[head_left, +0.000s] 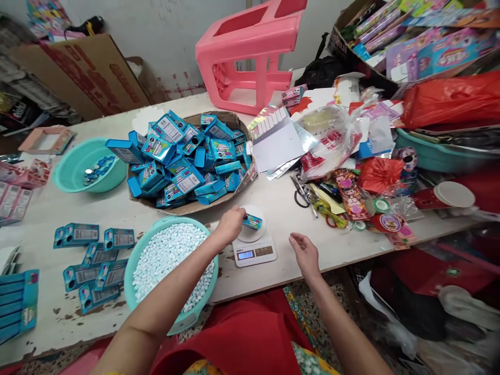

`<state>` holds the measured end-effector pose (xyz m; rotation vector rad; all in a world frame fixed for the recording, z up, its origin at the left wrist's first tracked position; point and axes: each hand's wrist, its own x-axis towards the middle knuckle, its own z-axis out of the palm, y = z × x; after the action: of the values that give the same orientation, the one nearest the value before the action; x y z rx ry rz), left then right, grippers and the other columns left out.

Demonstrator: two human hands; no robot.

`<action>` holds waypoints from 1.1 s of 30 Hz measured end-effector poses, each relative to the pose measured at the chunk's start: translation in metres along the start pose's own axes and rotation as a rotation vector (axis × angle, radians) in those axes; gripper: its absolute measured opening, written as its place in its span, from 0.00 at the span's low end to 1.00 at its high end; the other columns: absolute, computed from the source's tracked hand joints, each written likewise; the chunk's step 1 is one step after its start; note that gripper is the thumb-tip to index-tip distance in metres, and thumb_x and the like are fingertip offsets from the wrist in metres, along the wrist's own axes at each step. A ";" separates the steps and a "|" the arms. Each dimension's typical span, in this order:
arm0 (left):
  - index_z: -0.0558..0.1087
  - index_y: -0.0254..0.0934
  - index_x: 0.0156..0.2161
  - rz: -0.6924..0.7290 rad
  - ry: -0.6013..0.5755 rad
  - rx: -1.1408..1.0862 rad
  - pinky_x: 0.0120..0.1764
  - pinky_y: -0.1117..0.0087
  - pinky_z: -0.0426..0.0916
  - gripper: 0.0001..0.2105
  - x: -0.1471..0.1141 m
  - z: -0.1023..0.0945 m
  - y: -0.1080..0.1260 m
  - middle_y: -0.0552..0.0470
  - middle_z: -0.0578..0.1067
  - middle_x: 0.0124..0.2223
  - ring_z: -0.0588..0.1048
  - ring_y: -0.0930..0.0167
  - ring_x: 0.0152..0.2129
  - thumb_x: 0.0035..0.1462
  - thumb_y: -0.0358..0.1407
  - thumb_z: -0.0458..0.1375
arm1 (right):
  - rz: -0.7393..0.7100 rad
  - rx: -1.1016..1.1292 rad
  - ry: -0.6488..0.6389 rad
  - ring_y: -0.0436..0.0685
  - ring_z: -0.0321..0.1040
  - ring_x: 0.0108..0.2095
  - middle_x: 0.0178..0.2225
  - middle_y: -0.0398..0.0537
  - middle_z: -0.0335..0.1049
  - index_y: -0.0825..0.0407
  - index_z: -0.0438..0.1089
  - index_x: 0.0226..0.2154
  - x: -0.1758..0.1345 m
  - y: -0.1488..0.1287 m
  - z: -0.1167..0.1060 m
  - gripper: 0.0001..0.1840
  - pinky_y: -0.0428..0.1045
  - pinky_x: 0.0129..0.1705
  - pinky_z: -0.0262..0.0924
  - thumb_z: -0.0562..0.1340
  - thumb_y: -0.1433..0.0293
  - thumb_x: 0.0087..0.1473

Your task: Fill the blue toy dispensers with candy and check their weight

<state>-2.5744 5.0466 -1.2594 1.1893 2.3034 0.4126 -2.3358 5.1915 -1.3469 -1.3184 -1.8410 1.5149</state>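
Observation:
My left hand [231,225] is closed at the left end of a small blue candy box [253,222], which is over the round plate of a white kitchen scale [255,252]. Whether the box rests fully on the plate, I cannot tell. The scale's display is lit, its digits too blurred to read. My right hand [305,256] hovers to the right of the scale, fingers loosely extended and holding nothing. Under my left forearm stands a turquoise basin [130,278] filled with small white candies [167,255].
Behind the basin, a cut-down cardboard box [195,208] overflows with blue candy boxes [183,182]. More boxes [111,273] lie at left, near a turquoise bowl [64,169]. A pink stool [250,49] lies tipped at the back. Scissors [300,195], wrappers and bags clutter the right.

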 end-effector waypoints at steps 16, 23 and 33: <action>0.72 0.36 0.32 -0.032 0.111 -0.647 0.33 0.70 0.63 0.06 0.008 -0.003 -0.013 0.50 0.73 0.30 0.70 0.70 0.28 0.46 0.28 0.57 | 0.014 -0.004 -0.001 0.59 0.69 0.40 0.39 0.55 0.73 0.54 0.70 0.38 0.008 0.003 -0.005 0.26 0.58 0.46 0.63 0.65 0.51 0.43; 0.71 0.30 0.38 -0.451 0.291 -1.582 0.28 0.76 0.66 0.17 -0.049 -0.014 -0.063 0.51 0.73 0.30 0.71 0.77 0.23 0.42 0.37 0.65 | 0.015 -0.012 0.000 0.59 0.68 0.39 0.37 0.54 0.73 0.54 0.70 0.37 0.004 0.003 -0.003 0.26 0.57 0.46 0.63 0.65 0.51 0.42; 0.68 0.36 0.30 -0.333 0.049 -0.838 0.21 0.75 0.60 0.03 -0.078 0.001 -0.069 0.56 0.68 0.21 0.68 0.74 0.17 0.47 0.32 0.54 | 0.011 -0.033 -0.049 0.58 0.68 0.38 0.37 0.54 0.73 0.55 0.70 0.38 -0.007 0.002 0.017 0.27 0.56 0.45 0.63 0.65 0.51 0.42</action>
<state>-2.5825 4.9434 -1.2699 0.3796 1.9584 1.1305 -2.3450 5.1767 -1.3520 -1.3192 -1.8992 1.5414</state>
